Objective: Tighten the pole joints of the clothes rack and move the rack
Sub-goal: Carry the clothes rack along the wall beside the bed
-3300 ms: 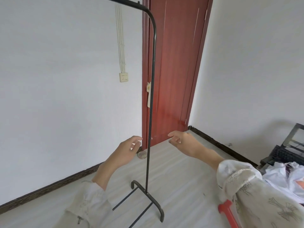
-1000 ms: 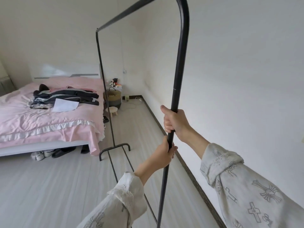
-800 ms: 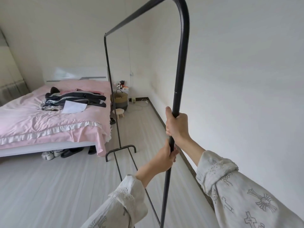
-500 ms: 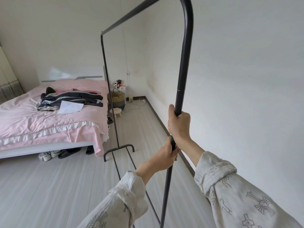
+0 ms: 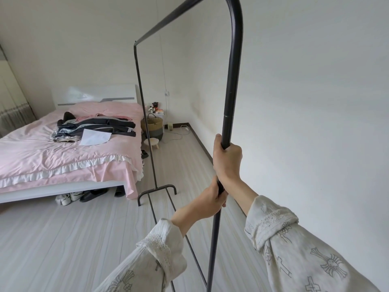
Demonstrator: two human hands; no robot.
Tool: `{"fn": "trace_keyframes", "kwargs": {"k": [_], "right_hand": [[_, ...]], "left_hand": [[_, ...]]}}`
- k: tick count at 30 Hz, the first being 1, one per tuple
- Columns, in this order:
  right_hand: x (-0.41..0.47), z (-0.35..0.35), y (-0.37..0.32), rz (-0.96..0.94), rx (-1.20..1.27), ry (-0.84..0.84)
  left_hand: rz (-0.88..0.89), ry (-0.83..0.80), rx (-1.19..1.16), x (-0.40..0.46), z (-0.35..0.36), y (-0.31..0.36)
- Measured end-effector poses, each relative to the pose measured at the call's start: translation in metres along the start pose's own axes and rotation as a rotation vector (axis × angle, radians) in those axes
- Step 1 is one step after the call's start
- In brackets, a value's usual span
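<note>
The near upright pole (image 5: 228, 102) of the clothes rack (image 5: 147, 127) is gripped by both hands, right hand (image 5: 227, 161) just above left hand (image 5: 207, 200). The pole joint (image 5: 226, 116) is seen just above the right hand, along the pole's vertical axis.

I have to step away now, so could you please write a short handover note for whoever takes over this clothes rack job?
Right hand: shut around the near pole, just below its joint.
Left hand: shut on the same pole, directly below the right.
Clothes rack: upright beside the wall, far foot on the floor by the bed.
Done: both hands grip the pole.
Left: whether the joints are tight cannot be told; check them, then finish placing the rack.
</note>
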State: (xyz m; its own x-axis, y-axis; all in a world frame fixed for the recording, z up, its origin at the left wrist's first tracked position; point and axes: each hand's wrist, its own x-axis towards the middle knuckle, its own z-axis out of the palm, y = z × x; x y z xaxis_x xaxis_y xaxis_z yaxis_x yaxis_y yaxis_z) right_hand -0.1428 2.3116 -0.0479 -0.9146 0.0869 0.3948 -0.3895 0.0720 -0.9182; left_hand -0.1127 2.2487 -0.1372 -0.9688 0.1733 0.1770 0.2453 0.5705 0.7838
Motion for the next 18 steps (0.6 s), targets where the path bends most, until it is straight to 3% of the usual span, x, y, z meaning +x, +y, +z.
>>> {"fn": "trace_keyframes", "kwargs": {"k": [11, 18], "right_hand": [[-0.004, 0.051, -0.006, 0.018, 0.005, 0.114], [-0.014, 0.118, -0.011, 0.022, -0.013, 0.201]], "left_hand": [[0.071, -0.085, -0.006, -0.004, -0.043, -0.032], [0.117, -0.16, 0.006, -0.009, -0.101, -0.078]]}}
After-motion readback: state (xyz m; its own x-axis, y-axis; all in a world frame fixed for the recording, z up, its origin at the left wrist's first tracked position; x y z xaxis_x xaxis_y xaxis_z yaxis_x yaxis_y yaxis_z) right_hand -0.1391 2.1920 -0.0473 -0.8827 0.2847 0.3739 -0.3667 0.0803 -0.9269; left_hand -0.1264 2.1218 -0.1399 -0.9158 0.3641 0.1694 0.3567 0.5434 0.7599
